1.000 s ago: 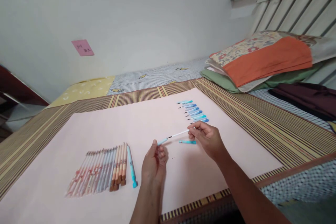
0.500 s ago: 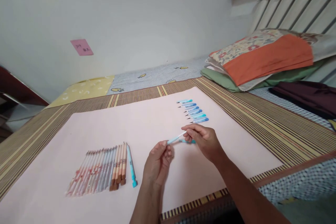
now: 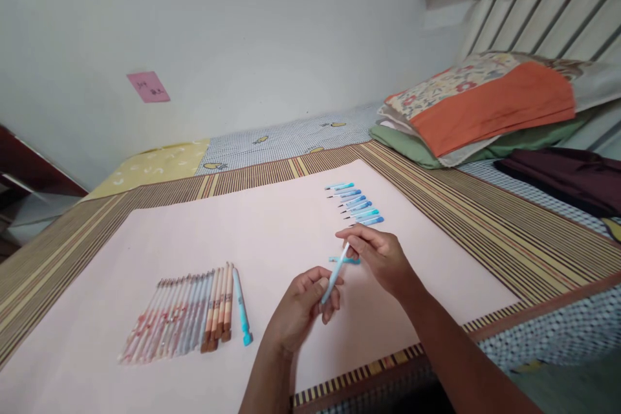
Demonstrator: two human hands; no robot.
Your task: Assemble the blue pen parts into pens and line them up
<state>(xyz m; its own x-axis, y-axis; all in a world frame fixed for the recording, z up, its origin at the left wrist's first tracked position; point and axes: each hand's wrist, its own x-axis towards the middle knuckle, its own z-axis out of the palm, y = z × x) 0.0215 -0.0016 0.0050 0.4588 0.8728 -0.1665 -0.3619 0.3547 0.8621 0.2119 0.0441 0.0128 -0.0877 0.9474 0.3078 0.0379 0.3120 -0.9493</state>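
My left hand [image 3: 303,304] and my right hand [image 3: 381,257] hold one thin pen part [image 3: 334,275] between them, pale blue below and white above. The left fingers pinch its lower blue end and the right fingers pinch its upper white end. A loose blue cap [image 3: 345,260] lies on the pink sheet [image 3: 272,233] just behind the hands. Beyond my right hand lies a row of several blue caps with tips [image 3: 354,203]. At the left lies a row of several pen barrels [image 3: 187,314], with a blue pen [image 3: 241,306] at its right end.
The pink sheet rests on a striped bamboo mat [image 3: 485,220] laid over a bed. Folded bedding with an orange cover [image 3: 485,107] is stacked at the back right, and a dark cloth [image 3: 563,178] lies beside it. A pink note [image 3: 148,87] sticks on the wall.
The pen part swung from nearly level to steeply tilted. My left hand moved right and toward me with its end, and my right hand shifted slightly left.
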